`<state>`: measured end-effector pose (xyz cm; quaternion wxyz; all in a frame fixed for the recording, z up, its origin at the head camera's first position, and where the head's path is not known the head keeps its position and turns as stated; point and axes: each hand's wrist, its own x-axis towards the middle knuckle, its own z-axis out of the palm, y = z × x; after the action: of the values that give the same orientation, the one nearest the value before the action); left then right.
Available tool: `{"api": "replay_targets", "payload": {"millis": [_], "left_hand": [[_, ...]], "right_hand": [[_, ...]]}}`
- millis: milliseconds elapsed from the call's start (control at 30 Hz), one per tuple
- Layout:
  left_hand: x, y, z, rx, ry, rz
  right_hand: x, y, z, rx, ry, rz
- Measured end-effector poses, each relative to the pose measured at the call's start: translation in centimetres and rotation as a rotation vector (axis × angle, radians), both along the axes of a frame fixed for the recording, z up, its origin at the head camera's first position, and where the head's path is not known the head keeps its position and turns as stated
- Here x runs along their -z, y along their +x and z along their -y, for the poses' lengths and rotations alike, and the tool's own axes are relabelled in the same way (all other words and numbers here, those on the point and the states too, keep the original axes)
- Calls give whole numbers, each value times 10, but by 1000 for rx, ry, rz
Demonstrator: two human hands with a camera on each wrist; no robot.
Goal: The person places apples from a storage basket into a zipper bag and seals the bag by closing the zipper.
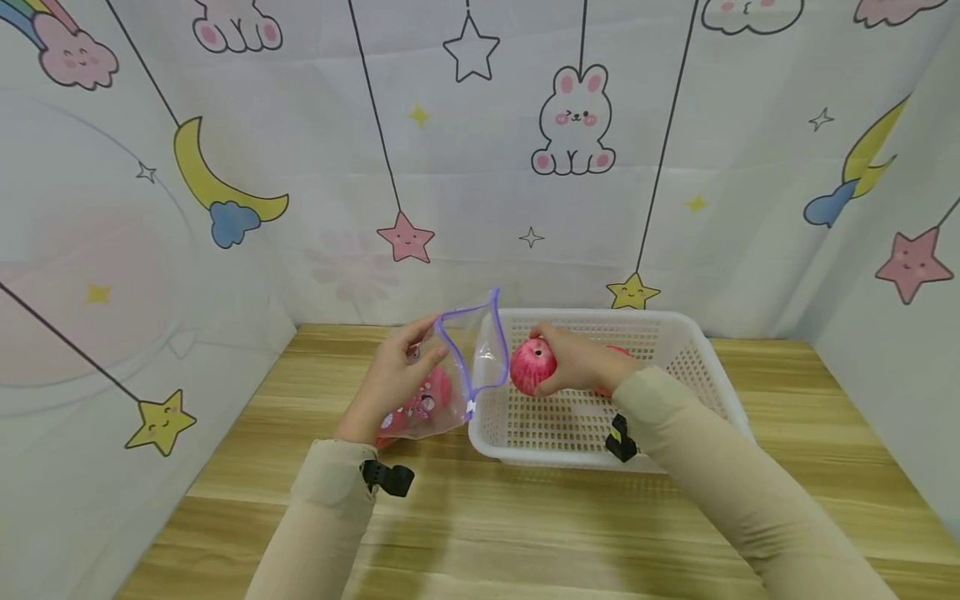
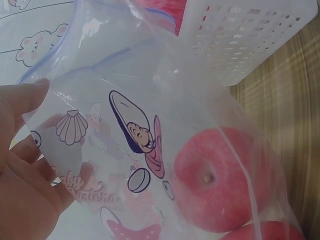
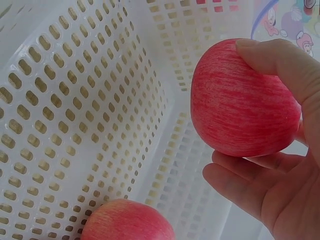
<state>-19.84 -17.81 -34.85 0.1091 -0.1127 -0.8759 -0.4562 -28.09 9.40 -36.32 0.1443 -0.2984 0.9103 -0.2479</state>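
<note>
My right hand (image 1: 573,358) grips a red apple (image 1: 533,367) over the left part of a white slotted basket (image 1: 720,375). In the right wrist view, the thumb lies on top of the apple (image 3: 245,100) and fingers curl beneath it. A second apple (image 3: 127,222) sits in the basket below. My left hand (image 1: 399,371) holds a clear zip bag (image 1: 450,417) by its side, thumb and fingers on the plastic. The bag's purple-edged mouth gapes toward the basket. Through its printed film, an apple (image 2: 215,180) shows low in the bag, with part of another (image 2: 265,232) beside it.
The basket stands on a wood-grain table (image 1: 510,533), close to the back cloth (image 1: 480,192) printed with stars and rabbits. Cloth also hangs at both sides. The bag stands just left of the basket's near-left corner.
</note>
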Motion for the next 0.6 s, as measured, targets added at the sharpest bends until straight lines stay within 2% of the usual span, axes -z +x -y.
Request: {"api": "replay_targets", "payload": {"millis": [200, 600], "left_hand": [[0, 0, 1, 1, 0, 11], [1, 0, 1, -1, -6, 14]], "right_hand": [[-4, 2, 0, -17, -11, -28], [-14, 8, -2, 49, -30, -1]]}}
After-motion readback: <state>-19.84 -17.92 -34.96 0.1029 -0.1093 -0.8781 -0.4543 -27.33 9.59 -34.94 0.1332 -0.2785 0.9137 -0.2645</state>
